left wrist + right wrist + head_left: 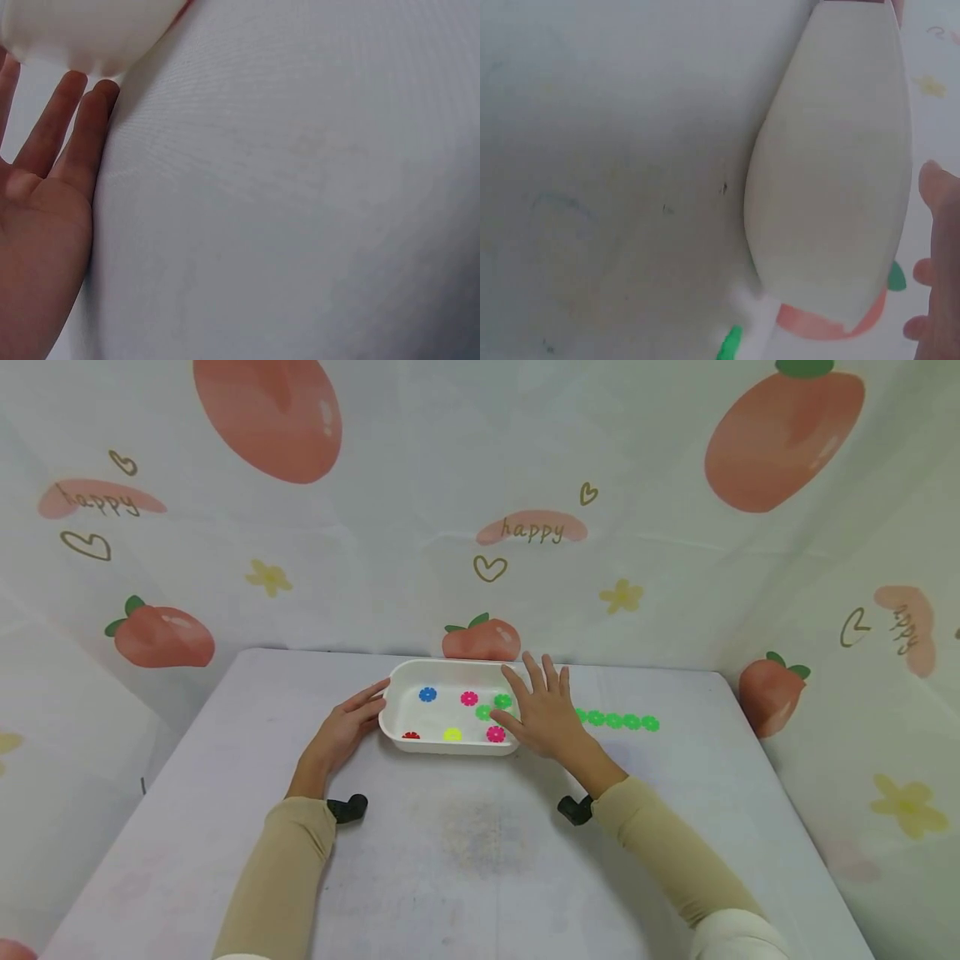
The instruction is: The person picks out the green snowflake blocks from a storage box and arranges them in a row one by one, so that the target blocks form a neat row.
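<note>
A white plastic tray with raised walls stands near the back of the table. In it lie small flower-shaped pieces: a blue one, a yellow one, a partly hidden red one, two pink and two green. My left hand has its extended fingers at the tray's left end; in the left wrist view fingertips touch the outer wall. Over the tray's right end my right hand is spread, holding nothing visible. The right wrist view shows its fingers beyond the tray's side.
A row of several green flower-shaped pieces lies on the table right of the tray, its left end hidden behind the right hand. Directly behind the table hangs a cloth printed with fruit. Black wrist mounts stick out at both cuffs.
</note>
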A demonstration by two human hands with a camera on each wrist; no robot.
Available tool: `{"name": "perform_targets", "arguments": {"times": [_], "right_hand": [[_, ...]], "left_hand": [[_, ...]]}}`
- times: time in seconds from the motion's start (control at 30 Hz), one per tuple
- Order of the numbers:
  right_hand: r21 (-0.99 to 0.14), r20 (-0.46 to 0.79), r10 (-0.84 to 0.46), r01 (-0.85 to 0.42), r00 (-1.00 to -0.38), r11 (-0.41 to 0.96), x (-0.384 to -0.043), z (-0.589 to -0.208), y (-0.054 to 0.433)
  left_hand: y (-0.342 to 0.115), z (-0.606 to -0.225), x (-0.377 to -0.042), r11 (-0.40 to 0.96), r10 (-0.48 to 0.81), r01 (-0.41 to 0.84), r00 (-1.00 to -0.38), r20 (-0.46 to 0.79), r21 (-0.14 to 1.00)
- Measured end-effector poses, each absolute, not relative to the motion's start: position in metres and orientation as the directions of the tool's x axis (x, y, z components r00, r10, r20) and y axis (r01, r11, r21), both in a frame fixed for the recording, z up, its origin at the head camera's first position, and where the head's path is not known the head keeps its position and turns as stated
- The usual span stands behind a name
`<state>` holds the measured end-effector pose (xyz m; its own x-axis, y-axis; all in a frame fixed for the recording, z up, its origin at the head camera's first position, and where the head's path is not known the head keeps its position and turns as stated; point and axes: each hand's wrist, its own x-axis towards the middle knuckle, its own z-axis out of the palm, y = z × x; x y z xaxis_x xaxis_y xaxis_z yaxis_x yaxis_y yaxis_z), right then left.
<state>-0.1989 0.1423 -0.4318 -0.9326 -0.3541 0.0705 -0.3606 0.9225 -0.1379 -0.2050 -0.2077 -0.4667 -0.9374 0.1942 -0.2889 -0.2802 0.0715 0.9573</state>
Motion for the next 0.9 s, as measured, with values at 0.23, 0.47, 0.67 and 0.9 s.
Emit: {"name": "perform_targets", "arguments": {"times": [0.23,0.47,0.67,0.9], "right_hand": [[-0.124,0.067,-0.402,-0.407,-0.913,0.905,-0.199,-0.43,0.123],[-0.136,0.073,-0.431,-0.437,-0.899,0.889,-0.205,-0.432,0.107],[-0.191,0.053,-0.449,-0.45,-0.892,0.872,-0.21,-0.433,0.096],[-0.321,-0.048,-0.437,-0.4,-0.898,0.858,-0.213,-0.434,0.084]], "left_hand": [[-0.209,-0.47,-0.205,0.079,0.189,-0.269,-0.941,-0.279,0.96],[-0.207,-0.463,-0.202,0.084,0.193,-0.273,-0.939,-0.285,0.958],[-0.208,-0.469,-0.205,0.075,0.183,-0.279,-0.94,-0.288,0.957],[-0.211,-0.479,-0.21,0.085,0.183,-0.264,-0.944,-0.276,0.961]]}}
